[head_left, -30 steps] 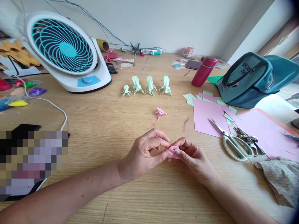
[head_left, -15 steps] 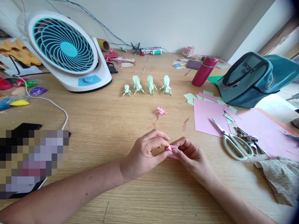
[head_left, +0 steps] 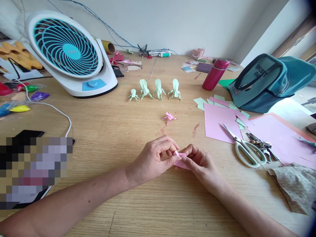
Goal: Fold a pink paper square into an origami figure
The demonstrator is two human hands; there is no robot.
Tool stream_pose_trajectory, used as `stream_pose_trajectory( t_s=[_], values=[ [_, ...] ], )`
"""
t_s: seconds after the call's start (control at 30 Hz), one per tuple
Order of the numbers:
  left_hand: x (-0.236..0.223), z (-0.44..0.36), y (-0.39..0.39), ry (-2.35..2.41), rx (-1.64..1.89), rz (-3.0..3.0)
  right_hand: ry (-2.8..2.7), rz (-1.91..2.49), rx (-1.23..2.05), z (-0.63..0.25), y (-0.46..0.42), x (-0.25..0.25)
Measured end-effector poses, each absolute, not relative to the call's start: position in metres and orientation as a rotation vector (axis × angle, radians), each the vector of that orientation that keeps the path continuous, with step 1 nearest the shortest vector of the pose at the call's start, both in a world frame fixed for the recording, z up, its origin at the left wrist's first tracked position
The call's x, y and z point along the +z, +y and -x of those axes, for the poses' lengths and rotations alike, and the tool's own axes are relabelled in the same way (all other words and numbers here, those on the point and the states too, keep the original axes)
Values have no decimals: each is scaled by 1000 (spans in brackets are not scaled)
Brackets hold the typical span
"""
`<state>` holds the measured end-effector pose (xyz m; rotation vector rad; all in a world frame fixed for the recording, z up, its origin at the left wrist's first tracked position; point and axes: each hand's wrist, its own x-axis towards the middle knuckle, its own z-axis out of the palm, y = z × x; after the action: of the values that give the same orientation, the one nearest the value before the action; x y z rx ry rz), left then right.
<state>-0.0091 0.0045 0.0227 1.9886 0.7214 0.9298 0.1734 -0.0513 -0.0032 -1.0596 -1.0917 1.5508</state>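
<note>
Both hands meet low over the wooden table [head_left: 103, 125] and pinch a small pink folded paper [head_left: 181, 163]. My left hand [head_left: 154, 158] grips its left tip between thumb and fingers. My right hand [head_left: 201, 164] holds the right side, with the fingers curled over it. Most of the paper is hidden by the fingers. A finished pink origami frog [head_left: 168, 117] lies on the table a little beyond the hands. Several pale green origami frogs [head_left: 158, 89] stand in a row farther back.
Pink paper sheets [head_left: 217, 121] with green scraps and white-handled scissors [head_left: 244, 149] lie to the right, beside keys [head_left: 261, 146]. A teal bag [head_left: 269, 82] and a red bottle [head_left: 214, 75] stand behind them. A white and blue fan [head_left: 70, 52] and its cable are at the left, a black phone [head_left: 29, 134] below it.
The hands have stayed in place and kept working the pink paper; the fingers have shifted slightly on it. The view has tilted a little.
</note>
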Motion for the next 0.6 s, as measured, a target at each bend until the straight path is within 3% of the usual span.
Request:
stream_pose_trajectory(
  t_s=[0.3, 0.6],
  values=[
    [29, 8, 3, 913, 634, -1618, -1086, 1009, 1529, -169, -53, -8],
    [33, 14, 8, 812, 749, -1892, -1153, 1072, 1604, -172, -53, -6]
  ],
)
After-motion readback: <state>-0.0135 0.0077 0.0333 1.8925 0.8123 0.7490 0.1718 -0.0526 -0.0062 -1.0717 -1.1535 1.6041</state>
